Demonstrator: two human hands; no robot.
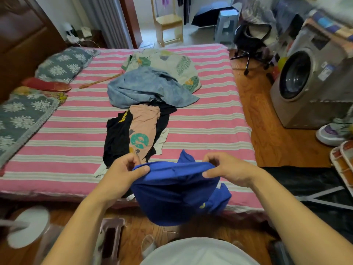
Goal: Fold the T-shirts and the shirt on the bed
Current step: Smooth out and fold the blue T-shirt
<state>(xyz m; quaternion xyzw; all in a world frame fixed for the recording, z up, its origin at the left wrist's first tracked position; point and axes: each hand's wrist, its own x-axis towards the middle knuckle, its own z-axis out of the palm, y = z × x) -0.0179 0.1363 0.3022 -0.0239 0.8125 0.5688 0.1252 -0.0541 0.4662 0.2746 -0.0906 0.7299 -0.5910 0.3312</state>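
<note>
1. Head view: the left hand point(127, 170) and right hand point(224, 170) each pinch the top edge of a blue T-shirt point(177, 194), held up over the near edge of the bed point(210, 119)
2. Just beyond lie a peach T-shirt point(145, 127) on a black T-shirt point(116, 140)
3. Farther back, a light blue shirt point(145, 87) lies crumpled against a leaf-print garment point(179, 64)

The room is evenly and softly lit, brightest at the doorway point(168, 20) beyond the bed point(200, 121), where daylight washes the floor pale. Shadows are faint. My wide lens bows the bed's edges and stretches my forearms at the bottom. The blue T-shirt point(177, 190) I hold is smeared with motion blur, and the corners look soft, especially top right.
</note>
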